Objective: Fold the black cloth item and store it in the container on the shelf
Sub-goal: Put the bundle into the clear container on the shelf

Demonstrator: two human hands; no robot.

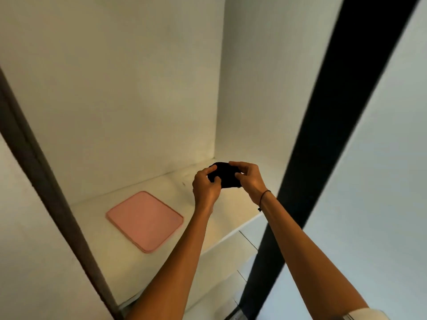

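Observation:
A small bundle of black cloth point(226, 175) is held between both hands above the right part of a white shelf point(161, 188). My left hand point(205, 185) grips its left side with thumb and fingers. Its right side is pinched by my right hand point(248, 179), which wears a thin dark band at the wrist. Much of the cloth is hidden by my fingers. A flat pink square container or lid point(144, 220) lies on the shelf to the left of my hands, apart from them.
The shelf sits in a white closet with a back wall and a right side wall point(254, 88). A dark door edge point(318, 135) runs diagonally on the right, and a brown frame edge point(46, 181) runs on the left. White drawer fronts point(249, 241) show below the shelf.

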